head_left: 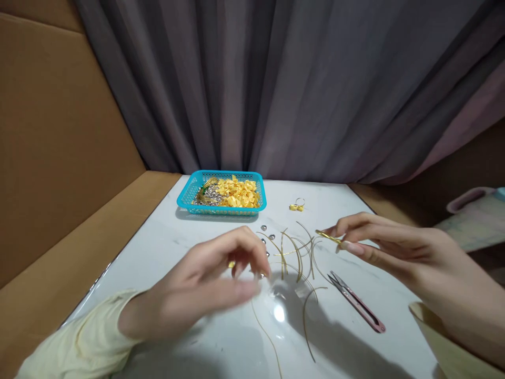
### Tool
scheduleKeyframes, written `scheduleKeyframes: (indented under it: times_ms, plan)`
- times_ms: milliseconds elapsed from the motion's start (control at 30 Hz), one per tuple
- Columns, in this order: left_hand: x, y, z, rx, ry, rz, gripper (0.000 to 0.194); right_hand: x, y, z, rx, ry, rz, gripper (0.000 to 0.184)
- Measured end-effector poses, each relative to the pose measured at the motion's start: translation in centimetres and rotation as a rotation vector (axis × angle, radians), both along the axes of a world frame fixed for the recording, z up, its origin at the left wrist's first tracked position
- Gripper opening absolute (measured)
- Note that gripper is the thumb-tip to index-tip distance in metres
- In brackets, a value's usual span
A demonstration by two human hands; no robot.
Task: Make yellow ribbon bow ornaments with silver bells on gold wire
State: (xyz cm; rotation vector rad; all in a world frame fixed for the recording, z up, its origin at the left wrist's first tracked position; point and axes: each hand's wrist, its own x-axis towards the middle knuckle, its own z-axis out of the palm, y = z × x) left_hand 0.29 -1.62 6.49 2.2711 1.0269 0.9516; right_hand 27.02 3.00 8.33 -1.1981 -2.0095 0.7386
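Observation:
My right hand [394, 250] pinches a narrow, shiny gold strip [328, 236] between thumb and fingers, above the right part of the table. At the left, my left hand [213, 279] is slightly blurred, its fingers curved and the thumb apart from the forefinger. Close to those fingertips is a small silver bead [262, 276]; whether they touch it is unclear. Other silver beads [263, 228] lie just beyond that hand. Several thin gold cords [299, 263] are strewn between the hands. Pink-handled thread snips [357, 304] rest below my right hand.
A blue basket [221, 211] at the back holds yellow ribbon pieces [240, 193], silver beads and a bundle of gold cord. To its right lies a yellow bow [296, 208] with a thin loop. Cardboard [59, 131] walls the left side; a grey curtain [252, 89] hangs behind.

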Motion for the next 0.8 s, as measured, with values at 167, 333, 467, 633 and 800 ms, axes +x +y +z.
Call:
scheduleKeyframes:
  times_ms: [167, 333, 467, 633, 800]
  plan:
    - [1.7, 4.9, -5.2, -0.331, 0.387, 0.194, 0.044, -0.7, 1.0, -1.1, -0.127, -0.018, 0.164, 0.029]
    - [2.5, 6.7, -9.4, -0.524, 0.405, 0.149, 0.057, -1.3, 1.6, -2.4, -0.22, -0.036, 0.294, 0.029]
    - [2.7, 7.2, -10.3, -0.689, 0.405, 0.072, 0.061, -1.5, 1.8, -2.8, -0.259, -0.016, 0.329, 0.028]
    - [3.3, 7.5, -10.9, -0.816, 0.326, -0.019, 0.043, -1.7, 1.9, -3.0, -0.31, -0.006, 0.358, 0.023]
    - [3.8, 6.9, -9.6, -0.662, 0.153, 0.007, 0.034, -2.0, 2.1, -3.5, -0.358, 0.051, 0.38, 0.019]
